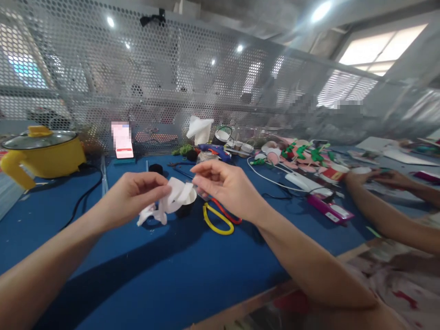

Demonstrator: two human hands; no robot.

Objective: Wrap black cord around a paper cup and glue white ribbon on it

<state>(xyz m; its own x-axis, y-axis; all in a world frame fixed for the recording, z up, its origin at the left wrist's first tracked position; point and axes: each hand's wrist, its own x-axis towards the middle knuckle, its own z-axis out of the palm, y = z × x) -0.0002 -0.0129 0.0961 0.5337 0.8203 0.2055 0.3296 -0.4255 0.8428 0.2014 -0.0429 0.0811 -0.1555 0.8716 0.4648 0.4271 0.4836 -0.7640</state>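
My left hand (pixel 137 192) is closed, thumb and fingers pinching a thin, crumpled white strip (pixel 173 195) that looks like paper or cloth. The strip hangs in loose folds above the blue table. Facing it, my right hand (pixel 223 185) is closed in a pinch at the strip's right side; what lies between its fingertips is hidden. Under the right hand, scissors (pixel 220 222) with one yellow and one red handle lie on the table, their blades mostly covered. A small round dark thing (pixel 156 169) stands behind the left fingertips.
A yellow electric pot (pixel 48 151) with a glass lid is at left. Behind my hands are a lit phone (pixel 122 140), a tissue roll (pixel 200 130) and a blue glue gun (pixel 216 151). A purple box (pixel 330 208) lies right, near a co-worker's arm (pixel 385 215).
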